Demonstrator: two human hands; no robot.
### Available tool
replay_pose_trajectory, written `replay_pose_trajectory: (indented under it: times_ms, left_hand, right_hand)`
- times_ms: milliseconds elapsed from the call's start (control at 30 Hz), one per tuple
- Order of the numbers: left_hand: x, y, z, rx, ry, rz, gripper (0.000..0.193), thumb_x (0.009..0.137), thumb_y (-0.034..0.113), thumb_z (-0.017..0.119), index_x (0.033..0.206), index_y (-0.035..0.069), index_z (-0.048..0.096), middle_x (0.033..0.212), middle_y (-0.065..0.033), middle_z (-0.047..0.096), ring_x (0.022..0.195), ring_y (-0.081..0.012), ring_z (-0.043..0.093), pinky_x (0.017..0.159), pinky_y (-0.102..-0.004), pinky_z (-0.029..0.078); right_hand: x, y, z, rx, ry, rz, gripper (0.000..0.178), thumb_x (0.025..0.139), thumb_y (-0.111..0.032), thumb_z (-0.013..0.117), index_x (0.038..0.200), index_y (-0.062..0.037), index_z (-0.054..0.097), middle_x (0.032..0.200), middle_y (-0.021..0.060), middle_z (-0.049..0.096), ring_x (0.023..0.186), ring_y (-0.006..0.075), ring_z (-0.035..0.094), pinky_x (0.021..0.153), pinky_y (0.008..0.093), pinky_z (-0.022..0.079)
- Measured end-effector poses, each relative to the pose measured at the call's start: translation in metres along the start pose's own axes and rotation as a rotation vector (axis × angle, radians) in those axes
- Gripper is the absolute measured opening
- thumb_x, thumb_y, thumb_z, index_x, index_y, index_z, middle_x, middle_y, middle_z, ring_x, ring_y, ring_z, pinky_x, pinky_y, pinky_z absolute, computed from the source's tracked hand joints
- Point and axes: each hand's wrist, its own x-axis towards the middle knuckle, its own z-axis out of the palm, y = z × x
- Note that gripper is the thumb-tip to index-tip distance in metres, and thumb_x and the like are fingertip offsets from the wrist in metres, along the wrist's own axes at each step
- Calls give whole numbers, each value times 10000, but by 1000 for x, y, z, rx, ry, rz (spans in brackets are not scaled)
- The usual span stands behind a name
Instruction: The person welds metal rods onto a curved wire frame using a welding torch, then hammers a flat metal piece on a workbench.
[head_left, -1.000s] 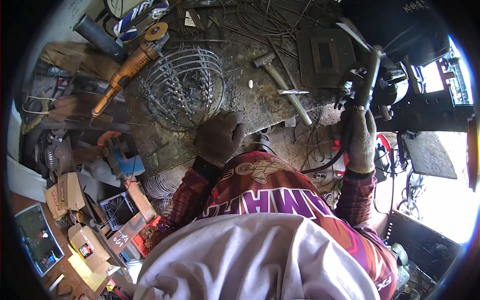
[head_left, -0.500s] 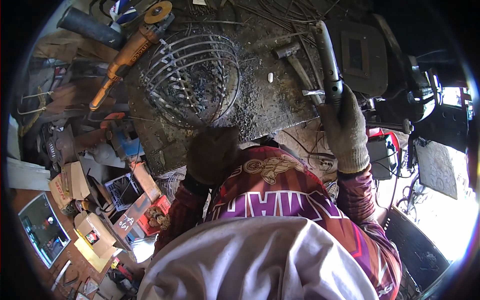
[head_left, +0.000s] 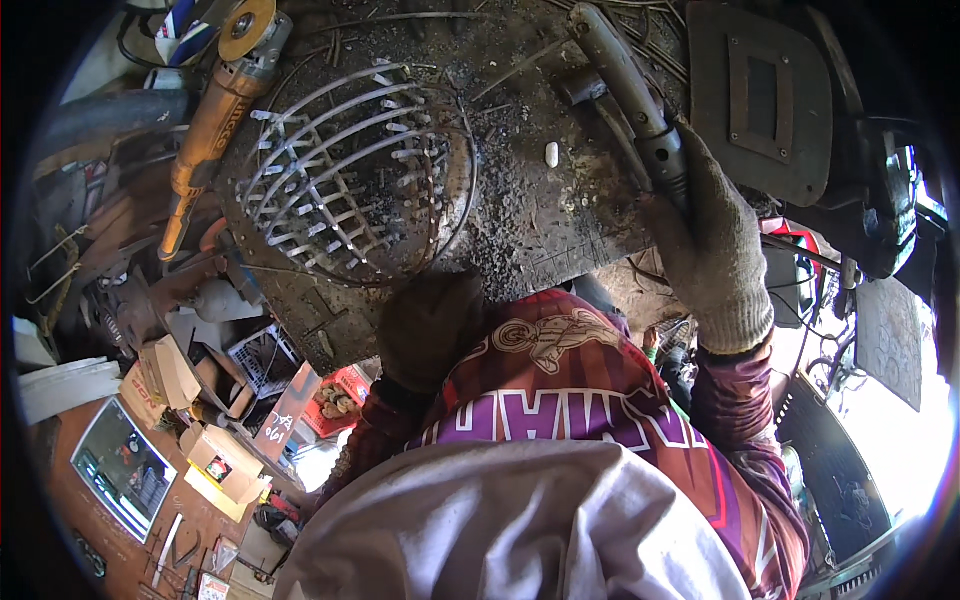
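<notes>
My right hand [head_left: 715, 250], in a pale knitted glove, is closed around the lower end of a grey metal tube [head_left: 625, 80] with a hole in its side. Just left of the tube lies a hammer [head_left: 625, 145], partly covered by it. In deep shadow at the near edge of the table is my left hand [head_left: 430, 325], in a dark glove; its fingers do not show clearly. Close beyond it rests a round cage of bent metal rods [head_left: 350, 165] with many short crosspieces. I cannot tell whether the left hand touches its rim.
An orange angle grinder [head_left: 215, 130] lies left of the cage. Dark grit and a small white piece [head_left: 551, 154] are on the worktable [head_left: 540, 225]. A welding mask [head_left: 760, 100] stands at far right. Cardboard boxes [head_left: 215, 470] and a red crate [head_left: 340, 400] sit at lower left.
The view has shifted, and the cage and grinder appear farther left. The tube's far end has swung left over the hammer, with my right hand still around it.
</notes>
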Motion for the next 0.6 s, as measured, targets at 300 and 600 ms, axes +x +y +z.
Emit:
replay_pose_trajectory:
  times_ms: [300,600]
  left_hand:
    - [-1,-5,-2,-56,-59,-40,250,833,174,802,1067,134,724,917,-77,705,765,-287,697,660,-420,579]
    - [-3,-4,-2,-36,-66,-58,294,834,199,807,1112,151,726,949,-64,711,798,-270,703,677,-410,584]
  right_hand:
    - [10,-3,-2,-4,-63,43,656,939,-179,714,1527,2,486,1283,285,688,1196,391,703,990,457,553]
    - [12,-3,-2,-13,-99,56,653,946,-181,697,1537,-8,478,1297,291,680,1219,397,690,1003,452,545]
